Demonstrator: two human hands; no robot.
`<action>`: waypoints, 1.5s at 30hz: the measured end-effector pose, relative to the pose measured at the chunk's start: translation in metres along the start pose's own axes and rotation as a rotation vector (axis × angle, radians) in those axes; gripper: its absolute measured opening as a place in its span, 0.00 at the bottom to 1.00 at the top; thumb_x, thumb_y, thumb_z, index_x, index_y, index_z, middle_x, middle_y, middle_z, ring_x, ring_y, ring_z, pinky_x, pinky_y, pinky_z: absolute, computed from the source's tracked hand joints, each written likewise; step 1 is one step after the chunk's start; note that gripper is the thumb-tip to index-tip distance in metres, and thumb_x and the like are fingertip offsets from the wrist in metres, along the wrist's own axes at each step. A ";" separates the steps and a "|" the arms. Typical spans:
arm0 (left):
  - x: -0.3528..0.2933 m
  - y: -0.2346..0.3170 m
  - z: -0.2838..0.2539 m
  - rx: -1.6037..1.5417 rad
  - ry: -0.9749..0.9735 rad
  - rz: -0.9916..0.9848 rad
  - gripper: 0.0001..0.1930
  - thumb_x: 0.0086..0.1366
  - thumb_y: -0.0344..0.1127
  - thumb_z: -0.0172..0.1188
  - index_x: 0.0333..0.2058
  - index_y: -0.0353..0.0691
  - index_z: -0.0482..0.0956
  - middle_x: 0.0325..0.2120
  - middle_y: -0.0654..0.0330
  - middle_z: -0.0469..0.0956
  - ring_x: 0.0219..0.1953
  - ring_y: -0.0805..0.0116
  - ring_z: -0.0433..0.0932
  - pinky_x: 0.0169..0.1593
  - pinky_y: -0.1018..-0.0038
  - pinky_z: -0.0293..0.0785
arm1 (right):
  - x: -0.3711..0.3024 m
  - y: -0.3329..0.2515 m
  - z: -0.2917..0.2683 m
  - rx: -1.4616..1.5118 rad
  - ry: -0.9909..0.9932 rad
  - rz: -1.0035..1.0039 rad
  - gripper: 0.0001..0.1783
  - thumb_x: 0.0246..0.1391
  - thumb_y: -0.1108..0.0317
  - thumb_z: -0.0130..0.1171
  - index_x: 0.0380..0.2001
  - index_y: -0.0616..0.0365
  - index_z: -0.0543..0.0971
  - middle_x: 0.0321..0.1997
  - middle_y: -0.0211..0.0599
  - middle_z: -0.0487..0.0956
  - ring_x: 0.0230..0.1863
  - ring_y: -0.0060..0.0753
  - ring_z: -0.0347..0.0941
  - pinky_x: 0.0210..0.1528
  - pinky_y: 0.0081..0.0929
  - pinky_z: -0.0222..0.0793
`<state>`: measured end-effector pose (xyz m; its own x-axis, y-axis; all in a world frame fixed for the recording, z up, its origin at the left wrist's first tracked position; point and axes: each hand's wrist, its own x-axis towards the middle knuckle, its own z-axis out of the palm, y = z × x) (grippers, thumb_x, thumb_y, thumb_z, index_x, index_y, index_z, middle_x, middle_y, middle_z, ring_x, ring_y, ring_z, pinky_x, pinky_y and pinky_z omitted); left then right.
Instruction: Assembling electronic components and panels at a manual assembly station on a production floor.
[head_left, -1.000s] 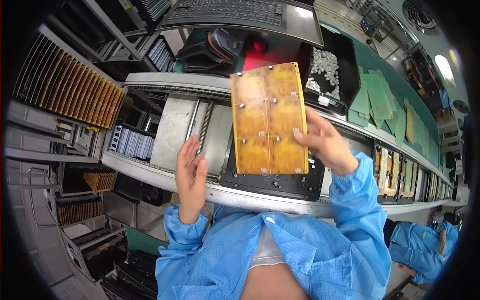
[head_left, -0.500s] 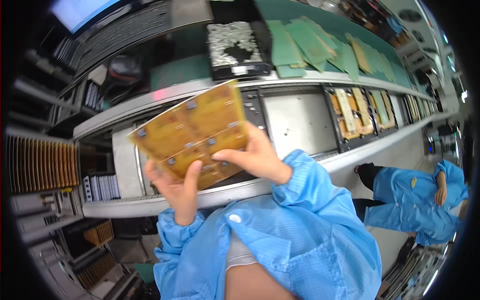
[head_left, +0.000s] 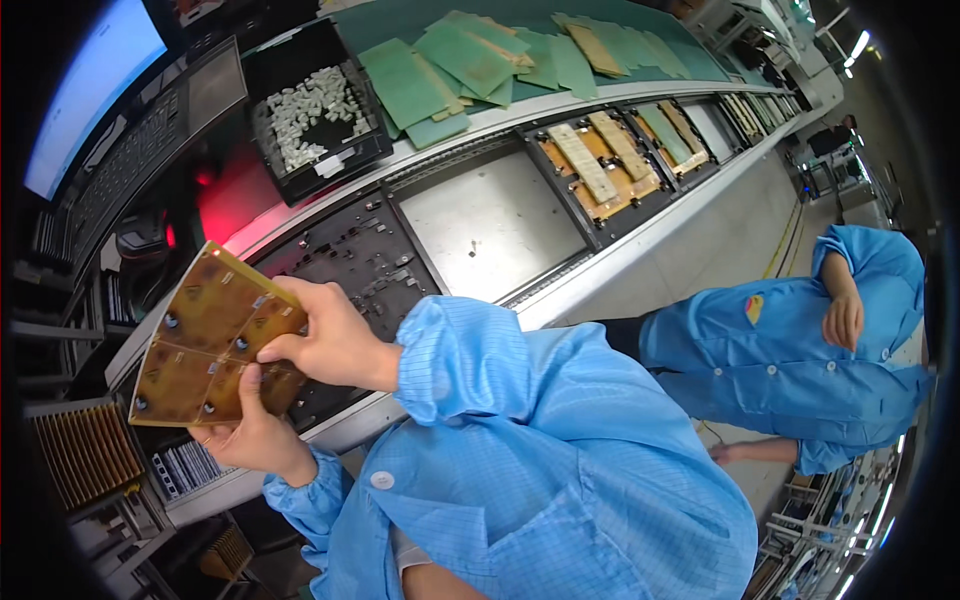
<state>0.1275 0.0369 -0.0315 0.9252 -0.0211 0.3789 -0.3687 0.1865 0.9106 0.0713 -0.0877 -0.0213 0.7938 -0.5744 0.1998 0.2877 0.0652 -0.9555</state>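
Between my two hands is a yellow-brown circuit board panel [head_left: 205, 340], tilted and divided by thin lines into sections with small dark parts on it. My left hand [head_left: 252, 432] grips its near edge, the thumb lying over the face. Higher along the right side, my right hand [head_left: 335, 335] pinches the same panel, thumb on top and fingers behind, out of sight. The panel is held up over the left end of the conveyor line, next to a black fixture plate [head_left: 355, 265] that it partly covers.
A black bin [head_left: 285, 190] of small white parts stands beyond the rail, near green sheets [head_left: 400, 85]. Fixtures with boards [head_left: 600, 165] sit along the conveyor [head_left: 490, 230]. A rack of boards [head_left: 85, 455] is at left. At right stands another person in a blue coat [head_left: 780, 330].
My view has swung to the right. The panel has turned and tipped in my hands, and both hands still hold it. More of the black fixture plate shows.
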 end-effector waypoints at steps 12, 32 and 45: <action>0.016 -0.005 0.029 0.141 0.077 0.300 0.19 0.59 0.22 0.69 0.49 0.27 0.78 0.47 0.50 0.82 0.42 0.65 0.83 0.48 0.70 0.81 | 0.002 -0.004 0.023 -0.074 0.258 -0.229 0.14 0.45 0.81 0.63 0.38 0.61 0.79 0.29 0.51 0.78 0.31 0.49 0.80 0.35 0.34 0.74; 0.098 -0.051 0.107 0.632 -1.397 0.402 0.18 0.60 0.41 0.66 0.47 0.44 0.75 0.32 0.50 0.82 0.37 0.46 0.81 0.39 0.57 0.74 | -0.052 -0.024 -0.216 -0.030 0.770 -0.132 0.20 0.59 0.72 0.65 0.54 0.63 0.74 0.49 0.35 0.80 0.48 0.27 0.76 0.55 0.26 0.69; 0.063 -0.063 0.117 0.773 -1.390 0.375 0.20 0.62 0.37 0.64 0.52 0.40 0.74 0.38 0.49 0.79 0.44 0.47 0.78 0.47 0.58 0.74 | -0.054 0.001 -0.220 0.004 0.808 -0.062 0.17 0.58 0.75 0.64 0.50 0.62 0.76 0.46 0.34 0.81 0.44 0.25 0.77 0.50 0.24 0.72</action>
<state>0.1991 -0.0909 -0.0461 0.1480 -0.9880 0.0442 -0.8920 -0.1140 0.4374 -0.0892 -0.2365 -0.0811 0.1446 -0.9890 0.0326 0.3220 0.0159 -0.9466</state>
